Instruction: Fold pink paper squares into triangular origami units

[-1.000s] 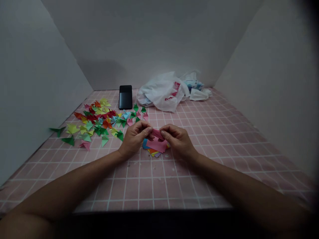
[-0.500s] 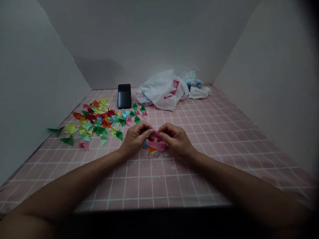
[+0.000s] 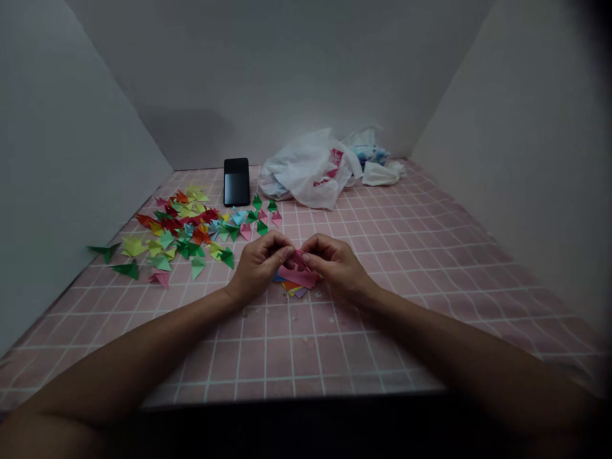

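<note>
Between my two hands is a small pink piece of folded paper (image 3: 299, 257). My left hand (image 3: 262, 262) pinches its left side between thumb and fingers. On the other side my right hand (image 3: 335, 264) pinches it the same way, the fingertips of both hands close together. Fingers hide much of the paper, so its exact folded shape does not show. Just below lies a small fanned stack of coloured paper sheets (image 3: 300, 276), pink on top, with blue, orange, yellow and purple edges showing. The stack rests on the tablecloth.
Many folded paper figures (image 3: 191, 223) in red, green, yellow, blue and pink spread over the left of the pink checked tablecloth (image 3: 382, 331). Behind them lies a black phone (image 3: 236, 182). A white plastic bag (image 3: 306, 169) and a crumpled pack (image 3: 375, 156) sit by the back wall.
Both hands stay nearly in place, still pinching the pink paper, with a slight shift of the fingers. The whole view has moved a little.
</note>
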A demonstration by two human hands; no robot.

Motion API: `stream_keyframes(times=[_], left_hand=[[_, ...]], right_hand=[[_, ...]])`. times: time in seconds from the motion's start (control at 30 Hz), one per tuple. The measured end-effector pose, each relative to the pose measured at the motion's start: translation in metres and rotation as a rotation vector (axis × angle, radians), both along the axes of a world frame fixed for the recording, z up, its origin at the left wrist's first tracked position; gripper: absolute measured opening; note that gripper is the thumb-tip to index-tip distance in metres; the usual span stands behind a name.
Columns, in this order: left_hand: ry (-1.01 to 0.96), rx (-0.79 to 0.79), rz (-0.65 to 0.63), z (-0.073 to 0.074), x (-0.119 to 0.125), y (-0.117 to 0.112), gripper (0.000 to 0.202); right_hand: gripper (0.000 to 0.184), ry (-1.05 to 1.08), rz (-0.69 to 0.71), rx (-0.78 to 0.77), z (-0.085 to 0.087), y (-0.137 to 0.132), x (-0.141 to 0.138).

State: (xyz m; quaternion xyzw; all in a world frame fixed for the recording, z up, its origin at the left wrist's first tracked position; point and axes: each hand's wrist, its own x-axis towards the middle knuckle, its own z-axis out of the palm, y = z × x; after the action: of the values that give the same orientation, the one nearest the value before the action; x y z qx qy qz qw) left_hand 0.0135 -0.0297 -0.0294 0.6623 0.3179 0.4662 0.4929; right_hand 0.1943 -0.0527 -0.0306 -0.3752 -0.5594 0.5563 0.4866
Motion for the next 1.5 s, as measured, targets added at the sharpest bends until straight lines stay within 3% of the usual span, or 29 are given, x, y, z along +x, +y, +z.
stream_keyframes(times=[0.43,0.77,1.0,1.23,1.5], left_hand=[[0.081,0.094,0.026,0.0016,-0.0001,-0.0032,0.012],[-0.085,-0.131,0.014,-0.0004,-0.0022,0.0013,0.019],[0.009,-0.199,-0.011,0.0025,-0.0023,0.0034,0.026],[0.054,-0.224,-0.020,0.0022,-0.0001,0.0023,0.015],[0.021,-0.276,-0.032,0.0002,0.0021,0.0005,0.016]], right_hand=[[0.021,0.009,0.024,-0.074,-0.0018,-0.0006,-0.0001],[0.020,-0.063,-0.082,-0.006,-0.0039,0.0045,0.0016],[0.011,-0.284,-0.130,0.196,-0.0003,0.0046,0.0044],[0.012,-0.300,-0.088,0.218,0.0006,0.0041,0.0052],[0.011,-0.357,-0.089,0.268,-0.0001,0.0051,0.0051]])
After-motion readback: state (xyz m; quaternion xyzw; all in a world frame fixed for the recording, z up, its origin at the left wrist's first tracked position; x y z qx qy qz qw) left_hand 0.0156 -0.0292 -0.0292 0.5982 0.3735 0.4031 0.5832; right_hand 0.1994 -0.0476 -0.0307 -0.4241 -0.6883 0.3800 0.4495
